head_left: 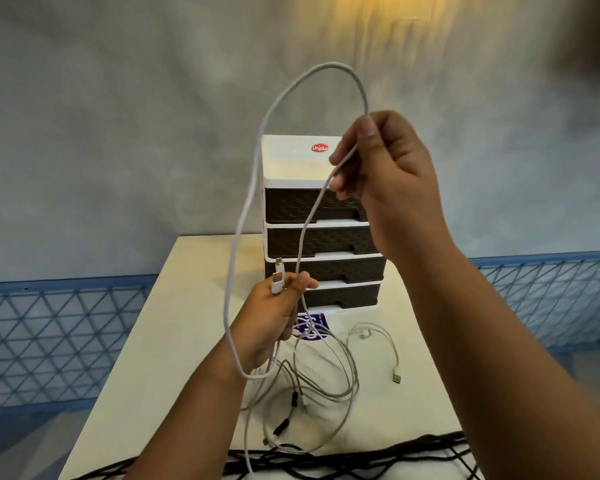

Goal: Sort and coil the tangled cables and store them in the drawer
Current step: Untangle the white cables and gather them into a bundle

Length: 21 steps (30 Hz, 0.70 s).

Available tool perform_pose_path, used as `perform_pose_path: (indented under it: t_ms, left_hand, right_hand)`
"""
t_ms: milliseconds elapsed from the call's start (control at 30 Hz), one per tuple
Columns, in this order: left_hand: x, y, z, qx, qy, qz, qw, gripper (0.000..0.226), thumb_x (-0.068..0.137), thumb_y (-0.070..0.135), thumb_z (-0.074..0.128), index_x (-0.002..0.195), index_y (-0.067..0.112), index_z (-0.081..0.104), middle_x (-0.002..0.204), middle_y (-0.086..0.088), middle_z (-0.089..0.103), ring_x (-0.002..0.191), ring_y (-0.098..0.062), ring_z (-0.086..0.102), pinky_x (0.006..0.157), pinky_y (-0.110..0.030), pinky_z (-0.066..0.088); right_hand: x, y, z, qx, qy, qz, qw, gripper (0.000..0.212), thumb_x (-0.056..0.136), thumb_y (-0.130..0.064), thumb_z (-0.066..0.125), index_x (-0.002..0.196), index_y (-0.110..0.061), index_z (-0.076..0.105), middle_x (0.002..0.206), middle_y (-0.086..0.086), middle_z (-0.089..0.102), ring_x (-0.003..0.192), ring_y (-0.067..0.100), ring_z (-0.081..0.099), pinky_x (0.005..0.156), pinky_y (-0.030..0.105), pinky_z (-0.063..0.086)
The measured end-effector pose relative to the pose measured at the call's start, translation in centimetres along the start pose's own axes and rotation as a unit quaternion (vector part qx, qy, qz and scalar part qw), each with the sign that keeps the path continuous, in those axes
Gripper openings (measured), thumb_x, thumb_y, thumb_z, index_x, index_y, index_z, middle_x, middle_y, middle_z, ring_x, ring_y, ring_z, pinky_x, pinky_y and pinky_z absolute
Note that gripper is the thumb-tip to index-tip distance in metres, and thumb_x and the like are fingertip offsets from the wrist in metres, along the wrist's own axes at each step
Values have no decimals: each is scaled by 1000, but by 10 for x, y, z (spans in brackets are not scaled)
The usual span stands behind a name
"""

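- White cable (257,174): plug end pinched upright in the left hand (274,318) grip; right hand (388,178) grip curled round it higher up, raising a tall loop, presumably to form a coil.
- Remaining cables (312,386): tangled heap on the cream surface (174,327), below the hands, not yet sorted.
- Drawer unit (326,244): four dark drawers, all closed, standing behind the heap.
- Black netting (361,459): near edge.

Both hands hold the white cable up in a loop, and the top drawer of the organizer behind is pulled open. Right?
Not quite. In the head view the left hand and right hand hold the white cable looped, but the organizer's top drawer is closed, like the rest.
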State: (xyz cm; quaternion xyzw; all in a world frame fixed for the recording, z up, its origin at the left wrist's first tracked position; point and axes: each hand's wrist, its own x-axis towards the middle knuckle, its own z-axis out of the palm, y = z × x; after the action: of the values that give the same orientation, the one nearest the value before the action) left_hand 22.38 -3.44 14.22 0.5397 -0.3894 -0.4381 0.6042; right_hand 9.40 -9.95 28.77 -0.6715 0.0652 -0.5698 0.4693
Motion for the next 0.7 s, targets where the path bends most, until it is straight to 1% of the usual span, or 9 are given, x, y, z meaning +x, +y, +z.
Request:
perform_pose_path:
  t_ms: [100,200,300,400,433,500,567,633,700]
  left_hand:
    - [-1,-7,-2,40,13,-16,999,27,89,34,67,103,11,66,51,12,47,43,-4,37,41,-19,31]
    - [-1,-16,5,74,28,-36,996,25,91,35,66,104,13,67,62,7,56,55,-11,41,48,-24,32]
    - [0,-18,12,26,66,-32,997,24,97,35,57,103,16,69,53,8,45,48,-8,33,44,-23,29]
    - [4,-5,6,-72,90,7,993,27,100,33,51,108,13,67,53,7,33,46,-6,25,39,-19,24]
    - [4,1,3,-85,90,22,992,27,100,33,51,108,13,67,53,7,32,46,-6,24,38,-19,22]
    - [3,14,1,-99,83,46,991,26,101,31,50,108,13,67,54,6,29,45,-6,22,39,-19,20]
    - [0,26,3,-116,66,68,989,25,101,29,49,106,12,66,54,5,26,44,-5,20,39,-19,17]
    - [-5,36,6,-139,50,80,986,24,101,29,49,103,13,66,53,5,25,43,-5,20,38,-18,18]
    - [-11,43,6,-146,38,89,985,25,101,30,48,106,14,66,54,4,26,44,-5,21,40,-19,18]
  right_hand:
    - [-2,-5,-14,37,49,-30,998,22,106,-14,35,90,-9,49,79,11,61,57,18,58,54,29,46]
    - [2,-18,-22,55,52,-31,997,24,107,-15,33,91,-8,49,83,19,61,61,22,60,59,30,52]
    - [-1,-21,-27,30,31,25,999,24,107,-16,32,93,-7,50,84,18,60,64,25,59,59,30,54]
    - [-21,-1,-36,37,13,147,988,12,104,-10,41,101,-7,53,92,15,61,70,25,62,62,29,57]
    - [-32,11,-40,24,-6,202,979,11,100,-5,47,107,-7,55,98,15,62,74,24,64,65,28,58]
    - [-59,44,-45,-60,-70,318,944,26,95,1,54,120,-5,54,105,12,62,80,20,67,70,27,59]
    - [-90,76,-41,-119,-151,397,898,26,94,-3,58,120,-7,57,101,9,65,79,14,67,69,25,57]
    - [-116,103,-30,-165,-210,423,866,22,91,-11,65,113,-12,63,101,5,67,81,12,66,69,23,55]
    - [-134,127,-19,-278,-263,393,836,21,89,-23,70,109,-22,65,101,-3,66,88,12,64,76,26,53]
